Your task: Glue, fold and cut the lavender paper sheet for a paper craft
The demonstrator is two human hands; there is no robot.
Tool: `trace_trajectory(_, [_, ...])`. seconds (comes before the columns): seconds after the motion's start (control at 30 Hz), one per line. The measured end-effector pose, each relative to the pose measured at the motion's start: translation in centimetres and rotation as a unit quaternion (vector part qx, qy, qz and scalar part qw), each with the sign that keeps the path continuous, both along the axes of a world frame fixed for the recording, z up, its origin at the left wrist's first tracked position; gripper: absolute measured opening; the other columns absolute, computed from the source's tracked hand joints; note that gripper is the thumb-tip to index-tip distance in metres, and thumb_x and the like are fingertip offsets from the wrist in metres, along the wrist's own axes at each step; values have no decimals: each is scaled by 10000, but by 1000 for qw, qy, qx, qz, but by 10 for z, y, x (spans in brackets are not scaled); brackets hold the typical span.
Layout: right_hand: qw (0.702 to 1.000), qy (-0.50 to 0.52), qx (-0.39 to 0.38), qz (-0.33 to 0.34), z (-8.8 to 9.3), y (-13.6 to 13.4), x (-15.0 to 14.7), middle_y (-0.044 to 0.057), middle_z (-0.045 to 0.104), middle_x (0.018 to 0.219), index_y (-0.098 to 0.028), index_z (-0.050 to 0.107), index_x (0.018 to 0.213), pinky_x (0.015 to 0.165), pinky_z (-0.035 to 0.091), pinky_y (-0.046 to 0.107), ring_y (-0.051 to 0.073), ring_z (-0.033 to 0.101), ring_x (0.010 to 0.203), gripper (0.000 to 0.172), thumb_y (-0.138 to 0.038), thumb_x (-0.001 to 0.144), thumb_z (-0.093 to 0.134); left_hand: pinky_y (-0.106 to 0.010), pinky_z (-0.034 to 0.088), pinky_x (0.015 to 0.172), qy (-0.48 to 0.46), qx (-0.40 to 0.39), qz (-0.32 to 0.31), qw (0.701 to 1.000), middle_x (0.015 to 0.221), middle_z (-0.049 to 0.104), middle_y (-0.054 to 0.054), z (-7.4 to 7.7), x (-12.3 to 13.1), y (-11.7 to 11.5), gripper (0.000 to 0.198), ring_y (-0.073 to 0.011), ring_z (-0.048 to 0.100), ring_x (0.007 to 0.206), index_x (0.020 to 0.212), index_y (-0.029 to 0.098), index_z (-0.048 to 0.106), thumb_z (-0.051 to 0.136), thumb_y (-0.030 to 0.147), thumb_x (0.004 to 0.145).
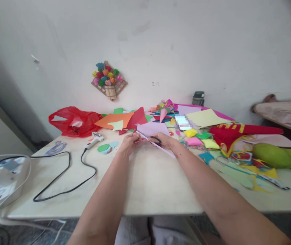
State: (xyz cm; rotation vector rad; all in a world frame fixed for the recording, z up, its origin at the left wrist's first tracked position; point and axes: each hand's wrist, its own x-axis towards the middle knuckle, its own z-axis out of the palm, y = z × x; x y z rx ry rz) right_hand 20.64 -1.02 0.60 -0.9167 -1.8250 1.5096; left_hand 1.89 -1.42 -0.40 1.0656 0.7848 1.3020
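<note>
My right hand (164, 140) grips a pair of black-handled scissors (155, 139), the blades pointing left toward my other hand. A sheet of light purple paper (153, 128) lies at the scissors, with a narrow strip of it reaching down to the right under my right hand. Fingers pinched together, my left hand (132, 141) holds the paper's left end near the blade tips. Exactly where the blades meet the paper is too small to tell.
On the left are a glue gun (94, 140) with a black cord, green paper circles (104, 148) and a red plastic bag (75, 121). Coloured sheets (119, 119) lie behind. To the right are a phone (183, 122), small bright packets (194, 141), paper scraps (237, 172) and green fruit (270, 156).
</note>
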Motion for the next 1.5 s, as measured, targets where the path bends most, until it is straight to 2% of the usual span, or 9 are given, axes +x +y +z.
trace_trajectory(0.27, [1000,-19,0,-10,2,-3,-2,-58,417,479,-148,514,675,316,160,174,39,294,353,292,-426,655,601,-262,477,605,1,-11,-10,1000,600,584,-16,-2,2,1,113,-101,538,571,628,119,583,669,183,590])
trace_trajectory(0.43, [1000,-18,6,-16,2,-3,-3,-64,404,462,-151,500,657,315,145,178,37,277,342,304,-438,651,603,-257,476,600,2,-12,-9,1000,590,579,-16,-2,3,0,108,-97,532,569,621,121,578,666,178,596])
trace_trajectory(0.7, [1000,13,-10,-10,-3,1,-5,-73,376,453,-147,481,620,371,198,182,43,294,385,292,-396,624,633,-271,487,620,2,-12,-11,1000,600,583,-24,-4,1,1,92,-104,541,583,630,119,582,655,173,616])
trace_trajectory(0.97, [1000,0,26,-15,10,-12,-6,-80,346,400,-146,450,547,343,195,178,38,285,347,279,-356,648,602,-279,502,609,-1,-35,-11,999,605,584,-30,-3,1,0,85,-106,549,579,618,117,563,644,139,608])
trace_trajectory(1.07, [1000,16,6,-17,11,-13,-9,-80,358,392,-146,447,541,337,216,170,35,301,335,266,-332,644,606,-288,508,612,-2,-39,-9,999,609,590,-34,-1,0,-2,76,-112,562,572,632,112,567,636,137,614])
trace_trajectory(1.17, [998,45,-42,-26,10,-12,-11,-80,377,399,-151,453,573,333,242,164,36,323,329,238,-324,648,598,-291,510,604,-10,-54,28,998,632,614,-56,4,-6,-3,57,-137,594,590,671,102,579,609,119,625])
trace_trajectory(1.27, [996,32,-69,-44,11,-13,-12,-54,461,431,-154,502,669,330,274,168,63,417,349,202,-345,671,570,-287,512,597,-44,-85,87,992,684,644,-96,9,-16,-3,66,-171,625,630,707,99,582,554,104,647])
trace_trajectory(1.37, [998,-28,-30,-48,12,-14,-12,-20,536,479,-150,530,714,321,244,162,78,473,375,243,-366,644,614,-275,517,612,-101,-101,143,979,684,651,-115,13,-28,-3,72,-176,634,648,696,97,573,513,94,656])
trace_trajectory(1.5, [986,-136,49,-84,9,-12,-16,-12,535,478,-138,601,705,359,273,178,66,437,373,322,-423,577,677,-253,524,600,-171,-110,193,960,657,646,-99,13,-36,-1,75,-164,631,631,689,94,567,508,80,645])
